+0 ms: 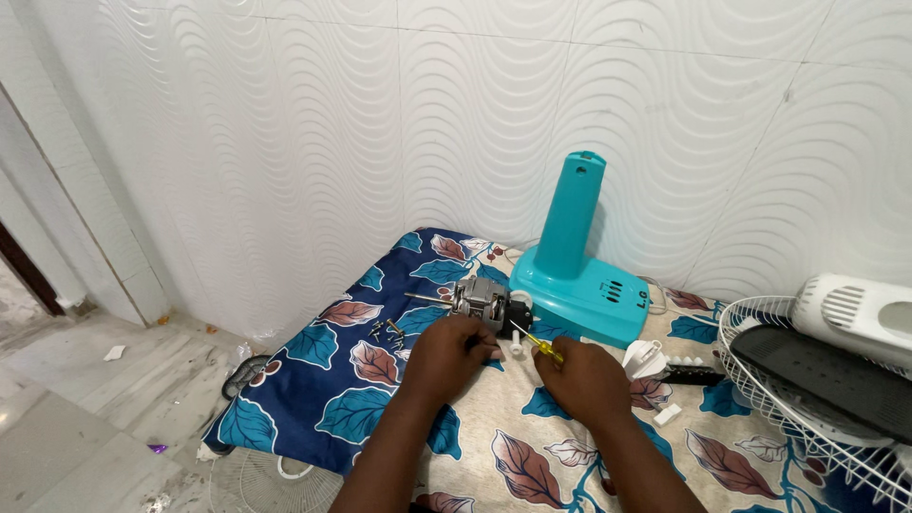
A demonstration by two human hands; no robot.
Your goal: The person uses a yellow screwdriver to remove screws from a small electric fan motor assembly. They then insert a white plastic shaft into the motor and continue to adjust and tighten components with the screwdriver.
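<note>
A small grey metal fan motor with a thin shaft sticking out to the left lies on a leaf-patterned cloth. My left hand rests just in front of the motor, its fingers curled and touching the motor's near side. My right hand is closed on a screwdriver with a yellow handle, whose tip points up-left at the motor's black rear part. A small white plastic piece stands between the two hands.
A turquoise fan base with an upright column stands behind the motor. Several loose screws lie left of it. A white wire fan guard and a white housing sit at right. White plastic parts lie nearby. The floor drops off at left.
</note>
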